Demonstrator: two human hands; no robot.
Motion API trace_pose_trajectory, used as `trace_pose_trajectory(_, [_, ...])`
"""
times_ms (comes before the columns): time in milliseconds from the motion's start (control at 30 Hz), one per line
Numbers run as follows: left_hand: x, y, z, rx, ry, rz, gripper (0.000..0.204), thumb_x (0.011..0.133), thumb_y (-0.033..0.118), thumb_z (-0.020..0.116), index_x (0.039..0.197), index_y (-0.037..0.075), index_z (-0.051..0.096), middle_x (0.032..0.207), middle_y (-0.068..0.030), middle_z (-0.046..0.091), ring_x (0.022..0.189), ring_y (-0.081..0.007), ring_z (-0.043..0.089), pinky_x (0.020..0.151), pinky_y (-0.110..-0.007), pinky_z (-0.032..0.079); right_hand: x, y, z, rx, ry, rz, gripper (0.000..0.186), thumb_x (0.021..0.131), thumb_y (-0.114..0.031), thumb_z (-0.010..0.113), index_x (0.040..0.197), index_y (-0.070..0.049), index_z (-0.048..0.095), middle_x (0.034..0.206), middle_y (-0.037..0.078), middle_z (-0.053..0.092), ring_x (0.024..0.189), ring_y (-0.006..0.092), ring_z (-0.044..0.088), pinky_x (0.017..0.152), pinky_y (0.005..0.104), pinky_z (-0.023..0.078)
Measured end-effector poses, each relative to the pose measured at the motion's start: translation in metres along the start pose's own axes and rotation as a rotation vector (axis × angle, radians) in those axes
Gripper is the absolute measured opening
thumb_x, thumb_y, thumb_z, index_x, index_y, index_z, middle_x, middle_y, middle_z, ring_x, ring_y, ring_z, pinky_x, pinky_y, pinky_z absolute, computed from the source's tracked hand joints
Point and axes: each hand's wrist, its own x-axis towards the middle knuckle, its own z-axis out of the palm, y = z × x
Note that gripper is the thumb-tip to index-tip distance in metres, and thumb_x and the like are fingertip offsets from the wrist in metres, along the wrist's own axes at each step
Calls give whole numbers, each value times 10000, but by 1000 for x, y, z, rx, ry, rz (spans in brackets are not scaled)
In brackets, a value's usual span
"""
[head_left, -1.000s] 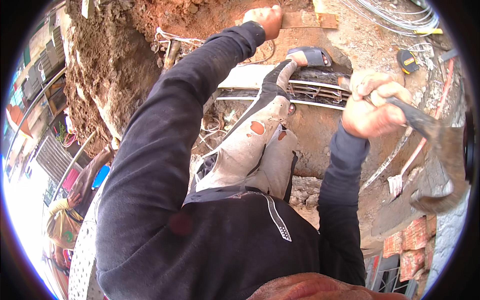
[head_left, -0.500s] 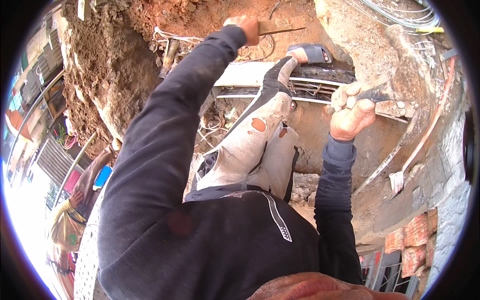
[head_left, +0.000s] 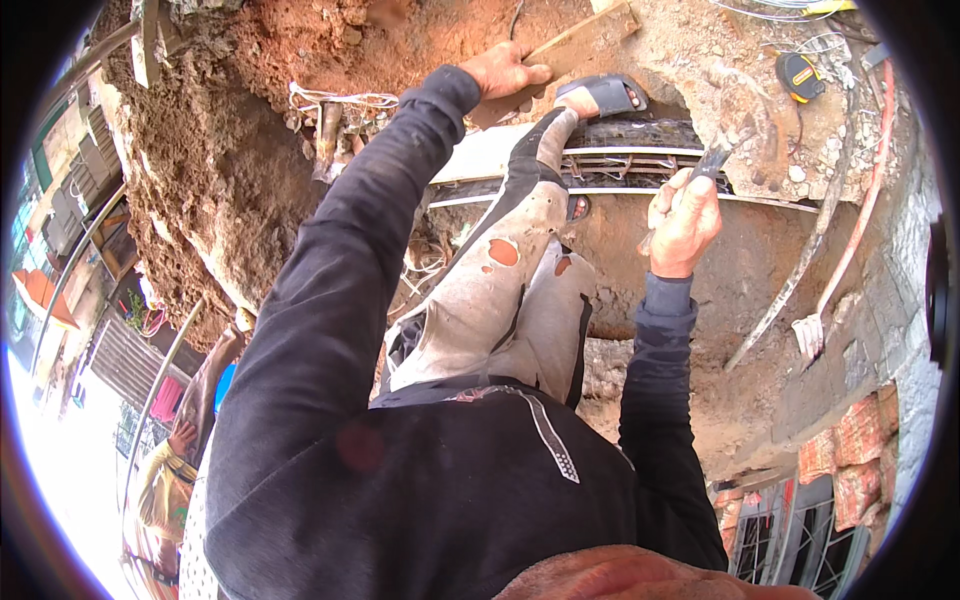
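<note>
My left hand point(head_left: 505, 70) reaches far forward and grips the end of a wooden board point(head_left: 590, 35) lying on the red earth. My right hand point(head_left: 685, 220) is closed around the handle of a grey hammer-like tool point(head_left: 715, 160). The tool's head is blurred over the stony ledge above a rebar cage point(head_left: 620, 165). My leg in stained grey trousers stretches up, with the sandalled foot point(head_left: 605, 95) set on the ledge between the two hands.
A steep wall of dug earth point(head_left: 200, 180) rises on the left. A yellow and black tape measure point(head_left: 800, 75) lies on the ledge. A long-handled hoe point(head_left: 850, 240) leans at the right, near stacked bricks point(head_left: 860, 440). Another person point(head_left: 165, 480) stands at the lower left.
My right hand has swung the tool from out at the right down and forward toward the ledge. The left hand has stayed on the board.
</note>
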Motion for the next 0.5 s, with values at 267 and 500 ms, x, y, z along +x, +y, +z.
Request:
trace_pose_trajectory(267, [-2,28,-14,42,-9,-105,412,967,381,622,1102,-3,684,883,-110,715,682,-190,669,624,-349,534,37,-14,44,105,-162,-608,268,942,-285,544,850,-33,533,733,90,528,605,199,523,496,305,430])
trace_pose_trajectory(500, [36,3,6,1046,-52,-102,458,983,315,423,1165,-11,688,1116,-201,711,1040,-352,691,885,-432,551,81,105,37,-821,-230,-175,489,1039,-418,447,902,15,629,779,240,639,723,408,635,667,465,479])
